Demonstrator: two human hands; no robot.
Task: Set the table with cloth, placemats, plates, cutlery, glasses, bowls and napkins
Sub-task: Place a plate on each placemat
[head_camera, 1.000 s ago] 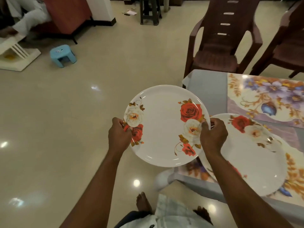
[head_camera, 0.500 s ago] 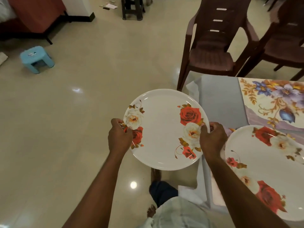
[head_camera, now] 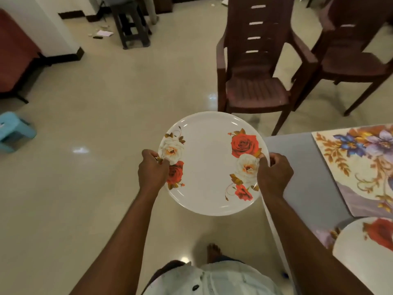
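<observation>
I note left hand (head_camera: 153, 171) and right hand (head_camera: 274, 173) pinching the round white rose-printed plate (head_camera: 209, 165) at opposite rims — level, for carrying to the floral placemat (head_camera: 361, 167).

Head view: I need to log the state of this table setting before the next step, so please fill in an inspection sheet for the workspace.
Surface: table with a grey cloth, only its left part in view.
Job's things: held plate with a rose print, level, over the floor beside the table edge; floral placemat flat on the cloth; second plate at the lower right, cut off by the frame.
Clutter: small scraps on the floor far off.
Grippers: left hand and right hand each grip the held plate's rim.
Cables: nothing seen.
Surroundings: two brown chairs, dark stool, blue stool, glossy floor.
</observation>
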